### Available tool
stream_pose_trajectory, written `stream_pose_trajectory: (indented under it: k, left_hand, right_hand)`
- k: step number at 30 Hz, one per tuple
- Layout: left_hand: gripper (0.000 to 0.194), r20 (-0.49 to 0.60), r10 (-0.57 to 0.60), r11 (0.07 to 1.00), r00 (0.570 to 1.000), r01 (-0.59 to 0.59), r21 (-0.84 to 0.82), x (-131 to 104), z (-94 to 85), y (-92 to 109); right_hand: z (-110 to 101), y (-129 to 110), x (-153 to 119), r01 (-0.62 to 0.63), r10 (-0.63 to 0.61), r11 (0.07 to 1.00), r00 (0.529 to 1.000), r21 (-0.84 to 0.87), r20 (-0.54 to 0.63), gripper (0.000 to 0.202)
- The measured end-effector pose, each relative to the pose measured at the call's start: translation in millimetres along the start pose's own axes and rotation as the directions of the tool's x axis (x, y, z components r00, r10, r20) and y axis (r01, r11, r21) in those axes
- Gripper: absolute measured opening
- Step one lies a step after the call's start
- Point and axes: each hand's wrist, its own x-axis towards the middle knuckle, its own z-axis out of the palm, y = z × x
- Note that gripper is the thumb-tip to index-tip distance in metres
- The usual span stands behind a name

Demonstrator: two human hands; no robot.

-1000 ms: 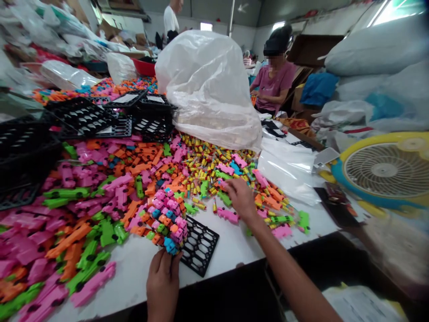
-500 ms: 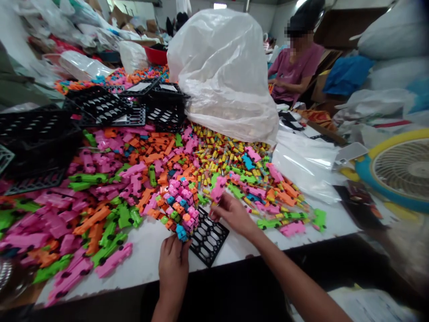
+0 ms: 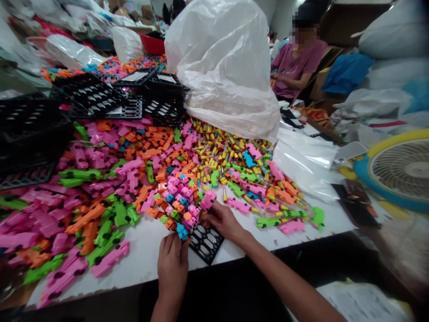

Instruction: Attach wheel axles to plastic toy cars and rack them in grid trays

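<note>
A black grid tray (image 3: 205, 243) lies at the table's front edge, its left part filled with small upright toys (image 3: 181, 201) in pink, blue, orange and green. My left hand (image 3: 172, 257) is closed at the tray's near left corner, thumb beside a blue toy (image 3: 182, 231); its grip is partly hidden. A pink toy car (image 3: 208, 200) is pinched in my right hand (image 3: 223, 221), tilted over the tray beside the filled rows. The tray's right-hand slots are bare. Loose pink, green and orange toy cars (image 3: 110, 241) are heaped to the left.
Yellow-capped small tubes (image 3: 217, 150) are piled beyond the tray, under a big translucent bag (image 3: 224, 71). Black trays (image 3: 97, 96) are stacked at the back left. A fan (image 3: 402, 170) stands right. Across the table sits a person in a pink shirt (image 3: 301, 67).
My right hand has moved left and slightly down, bringing the pink toy car up against the filled rows. My left hand has stayed at the tray's corner. The view has shifted slightly.
</note>
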Motion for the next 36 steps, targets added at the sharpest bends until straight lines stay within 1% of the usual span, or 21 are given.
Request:
stream_pose_trajectory:
  k: [2,4,6,9,10,12,13,15,17,19,21,22,23,24,25,26,28,30,32,34,36]
  left_hand:
    - [0.009,0.000,0.004,1.000,1.000,-0.004,-0.013,0,0.4,-1]
    - [0.011,-0.008,0.007,1.000,1.000,-0.007,-0.023,0,0.8,-2]
    - [0.013,-0.017,0.013,1.000,1.000,-0.014,-0.017,-1,1.7,-4]
    - [0.015,-0.019,0.015,1.000,1.000,-0.016,-0.024,-3,4.5,-7]
    - [0.015,-0.013,0.009,1.000,1.000,-0.009,-0.027,-3,5.8,-8]
    - [0.017,-0.006,-0.005,1.000,1.000,0.005,-0.019,-4,8.1,-9]
    - [0.018,-0.001,-0.012,1.000,1.000,0.012,-0.008,-4,8.7,-9]
    - [0.021,0.016,-0.034,0.999,0.999,0.034,0.005,-5,7.3,-7]
    - [0.025,0.047,-0.114,0.993,0.992,0.115,-0.011,-5,0.1,-3]
    - [0.028,0.019,-0.236,0.971,0.972,0.236,-0.044,-4,-14.5,4]
    - [0.030,-0.117,-0.278,0.960,0.954,0.273,-0.058,2,-35.3,14]
    - [0.030,-0.212,-0.230,0.973,0.950,0.228,-0.033,8,-46.5,20]
    - [0.031,-0.272,-0.137,0.990,0.953,0.142,-0.004,17,-57.2,27]
    - [0.034,-0.282,-0.066,0.998,0.957,0.069,-0.001,30,-66.2,34]
    - [0.039,-0.268,0.004,1.000,0.963,-0.004,0.002,45,-72.8,41]
    - [0.044,-0.211,0.107,0.994,0.972,-0.105,0.021,62,-76.3,47]
    - [0.049,-0.078,0.193,0.980,0.978,-0.187,0.071,96,-74.4,56]
    - [0.057,0.071,0.182,0.970,0.981,-0.191,0.152,124,-64.5,57]
    - [0.066,0.215,0.123,0.959,0.969,-0.172,0.227,141,-53.7,54]
    - [0.070,0.315,0.069,0.949,0.947,-0.159,0.271,146,-47.4,51]
    - [0.069,0.359,0.043,0.945,0.932,-0.155,0.289,145,-46.6,51]
  right_hand:
    - [0,-6,-2,0.086,-0.081,0.980,0.996,-0.180,0.033,0.009]
    - [2,-11,-4,0.146,-0.128,0.942,0.989,-0.303,0.077,0.006]
    - [4,-13,-4,0.149,-0.117,0.938,0.986,-0.312,0.120,0.007]
    - [3,-12,0,0.076,-0.042,0.978,0.984,-0.197,0.171,0.007]
    - [-1,-12,2,0.063,-0.036,0.981,0.988,-0.184,0.148,0.007]
    - [-18,-16,3,0.086,-0.093,0.958,0.996,-0.272,-0.014,0.008]
    - [-31,-20,4,0.100,-0.162,0.920,0.978,-0.378,-0.135,0.009]
    - [-64,-29,3,0.054,-0.338,0.775,0.877,-0.630,-0.341,0.014]
    - [-101,-41,-1,-0.104,-0.441,0.593,0.788,-0.798,-0.430,0.018]
    - [-131,-52,-7,-0.253,-0.486,0.457,0.732,-0.853,-0.478,0.020]
    - [-149,-60,-12,-0.354,-0.486,0.374,0.713,-0.857,-0.506,0.021]
    - [-153,-63,-13,-0.388,-0.470,0.343,0.718,-0.856,-0.513,0.022]
    - [-154,-65,-12,-0.416,-0.445,0.313,0.730,-0.854,-0.519,0.022]
    - [-152,-67,-9,-0.443,-0.410,0.283,0.746,-0.851,-0.524,0.023]
    - [-149,-68,-4,-0.469,-0.368,0.253,0.762,-0.846,-0.532,0.024]
    - [-145,-68,2,-0.500,-0.321,0.223,0.773,-0.837,-0.547,0.025]
    - [-137,-68,17,-0.571,-0.217,0.171,0.773,-0.803,-0.596,0.024]
    - [-134,-68,28,-0.620,-0.134,0.150,0.759,-0.770,-0.637,0.025]
    - [-136,-71,33,-0.629,-0.090,0.163,0.758,-0.760,-0.646,0.023]
    - [-139,-74,29,-0.617,-0.082,0.182,0.766,-0.765,-0.638,0.019]
    - [-137,-76,19,-0.597,-0.127,0.271,0.755,-0.755,-0.643,0.014]
